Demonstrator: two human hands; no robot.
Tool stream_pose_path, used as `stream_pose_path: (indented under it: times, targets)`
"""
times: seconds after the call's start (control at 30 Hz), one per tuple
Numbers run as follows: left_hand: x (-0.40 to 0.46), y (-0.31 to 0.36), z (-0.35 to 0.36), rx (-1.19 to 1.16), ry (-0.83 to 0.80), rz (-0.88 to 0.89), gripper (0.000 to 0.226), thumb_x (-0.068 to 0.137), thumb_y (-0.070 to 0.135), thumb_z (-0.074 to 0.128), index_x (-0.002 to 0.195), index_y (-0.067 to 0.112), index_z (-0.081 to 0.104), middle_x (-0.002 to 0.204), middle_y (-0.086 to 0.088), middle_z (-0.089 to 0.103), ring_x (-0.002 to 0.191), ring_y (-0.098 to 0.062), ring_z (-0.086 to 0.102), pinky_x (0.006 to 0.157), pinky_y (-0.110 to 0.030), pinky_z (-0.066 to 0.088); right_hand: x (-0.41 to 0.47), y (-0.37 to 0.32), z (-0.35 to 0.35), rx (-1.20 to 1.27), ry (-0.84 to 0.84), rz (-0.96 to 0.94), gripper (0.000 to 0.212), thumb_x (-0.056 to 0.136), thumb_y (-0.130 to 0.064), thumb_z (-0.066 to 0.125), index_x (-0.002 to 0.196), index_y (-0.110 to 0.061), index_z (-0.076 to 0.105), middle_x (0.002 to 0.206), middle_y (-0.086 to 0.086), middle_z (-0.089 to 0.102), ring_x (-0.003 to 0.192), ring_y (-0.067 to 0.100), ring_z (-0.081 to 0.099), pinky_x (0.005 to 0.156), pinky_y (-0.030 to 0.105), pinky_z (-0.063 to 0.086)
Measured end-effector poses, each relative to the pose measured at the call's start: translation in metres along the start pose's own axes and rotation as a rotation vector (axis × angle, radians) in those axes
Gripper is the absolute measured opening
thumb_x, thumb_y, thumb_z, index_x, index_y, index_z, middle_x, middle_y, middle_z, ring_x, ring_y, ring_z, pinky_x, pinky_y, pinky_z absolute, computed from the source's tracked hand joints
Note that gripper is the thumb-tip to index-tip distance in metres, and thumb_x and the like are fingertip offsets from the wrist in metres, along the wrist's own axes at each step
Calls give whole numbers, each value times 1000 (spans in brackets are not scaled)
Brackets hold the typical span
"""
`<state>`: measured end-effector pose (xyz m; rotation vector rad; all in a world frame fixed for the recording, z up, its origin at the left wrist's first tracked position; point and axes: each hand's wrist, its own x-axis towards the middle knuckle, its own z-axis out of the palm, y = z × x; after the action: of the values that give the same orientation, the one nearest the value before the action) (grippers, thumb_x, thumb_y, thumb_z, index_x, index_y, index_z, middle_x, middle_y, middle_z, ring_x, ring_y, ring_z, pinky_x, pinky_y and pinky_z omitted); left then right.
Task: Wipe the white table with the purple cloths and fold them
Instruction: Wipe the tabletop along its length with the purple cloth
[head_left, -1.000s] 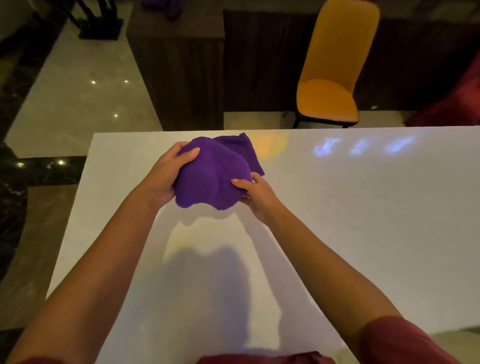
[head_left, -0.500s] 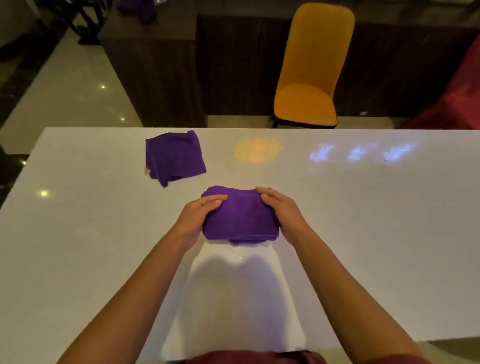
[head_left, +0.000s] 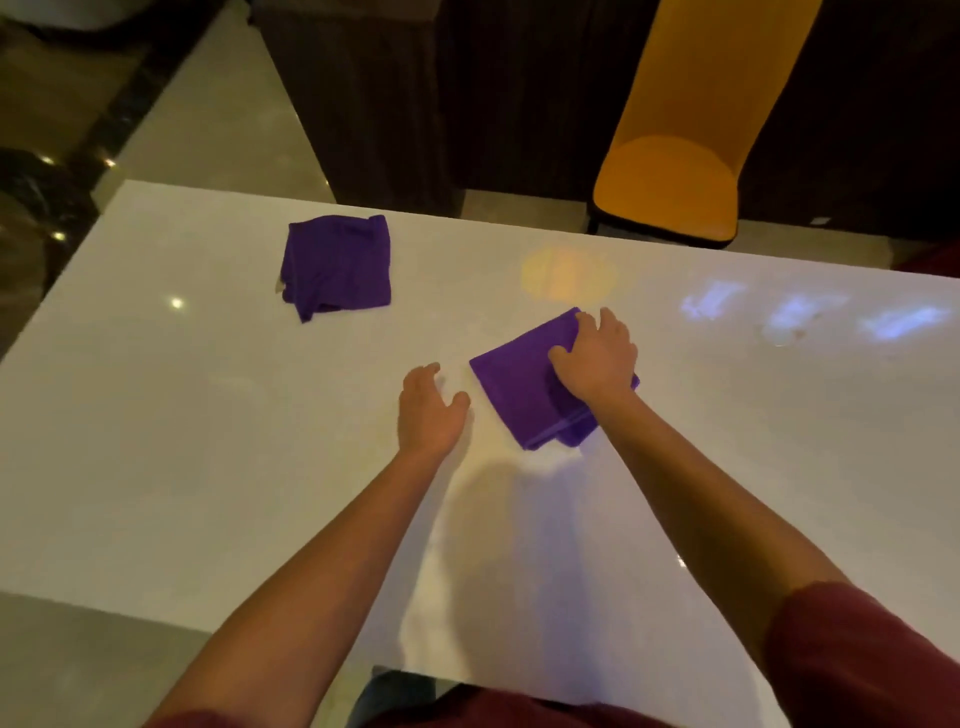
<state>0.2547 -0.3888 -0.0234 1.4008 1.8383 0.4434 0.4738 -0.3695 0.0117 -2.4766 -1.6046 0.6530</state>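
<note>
Two purple cloths lie on the white table (head_left: 156, 441). One folded cloth (head_left: 337, 265) sits alone at the far left of the tabletop. A second folded cloth (head_left: 519, 384) lies flat near the middle. My right hand (head_left: 597, 353) presses on its right part, fingers spread and slightly bent over the cloth's far corner. My left hand (head_left: 428, 405) hovers or rests just left of this cloth, fingers relaxed, holding nothing and not touching the cloth.
An orange chair (head_left: 675, 171) stands behind the table's far edge at the right. A dark wooden counter (head_left: 389, 93) rises behind the table. The table's left corner and near edge border polished floor (head_left: 218, 119).
The cloth held up in both hands came down onto the table and now lies flat. My left hand has let go of it; my right hand stays on top.
</note>
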Motion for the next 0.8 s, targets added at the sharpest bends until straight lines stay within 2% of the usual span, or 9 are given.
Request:
stream_pose_path:
  times: [0.07, 0.13, 0.23, 0.3, 0.43, 0.63, 0.73, 0.8]
  targets:
    - [2, -33, -16, 223, 186, 7, 60, 101, 32, 62, 154, 13, 42, 165, -11, 35, 152, -30, 34, 123, -44, 33, -5, -10, 18, 20, 54, -29, 58, 103, -40, 59, 153, -14, 47, 166, 14, 37, 151, 37, 36, 126, 57, 29]
    - [6, -76, -36, 380, 290, -49, 60, 101, 31, 58, 154, 9, 41, 165, -14, 35, 154, -33, 28, 123, -51, 29, -5, -15, 39, 34, 13, -9, 62, 103, -43, 55, 156, -13, 44, 168, 15, 34, 155, 39, 30, 129, 59, 20]
    - [11, -136, -61, 494, 338, -229, 63, 103, 31, 51, 156, 3, 34, 167, -18, 27, 157, -38, 16, 122, -62, 21, 8, -14, 66, 101, -26, 168, 71, 108, -47, 43, 165, -9, 28, 175, 17, 20, 162, 38, 15, 131, 60, 11]
    - [10, -166, -63, 527, 354, -266, 64, 105, 34, 45, 158, 0, 30, 169, -21, 23, 158, -40, 14, 122, -66, 17, 19, -15, 83, 57, 15, 219, 74, 109, -50, 37, 168, -9, 18, 177, 15, 11, 164, 35, 6, 132, 59, 6]
    - [10, -193, -47, 558, 428, -202, 68, 105, 43, 31, 160, 2, 27, 170, -20, 22, 158, -39, 14, 126, -61, 9, 51, -24, 110, -79, 111, 133, 78, 107, -53, 30, 169, -10, 10, 178, 13, 5, 165, 33, 0, 132, 56, -3]
    - [17, -200, -47, 584, 502, -178, 68, 103, 42, 35, 158, 4, 32, 169, -19, 26, 158, -38, 18, 127, -58, 10, 138, -97, 127, -171, 157, 1, 81, 105, -59, 22, 169, -10, 14, 177, 16, 11, 164, 37, 7, 132, 60, 6]
    - [15, -196, -45, 568, 495, -181, 68, 103, 41, 34, 159, 4, 33, 170, -18, 25, 158, -38, 17, 127, -59, 10, 110, -137, 148, -230, 109, -143, 79, 106, -59, 22, 169, -14, 12, 177, 17, 10, 164, 39, 6, 131, 62, 6]
    - [15, -196, -46, 562, 496, -183, 67, 104, 42, 33, 160, 5, 31, 170, -17, 24, 159, -37, 16, 127, -59, 11, 64, -150, 165, -202, 112, -272, 75, 106, -55, 28, 170, -17, 16, 176, 19, 13, 164, 40, 7, 131, 62, 3]
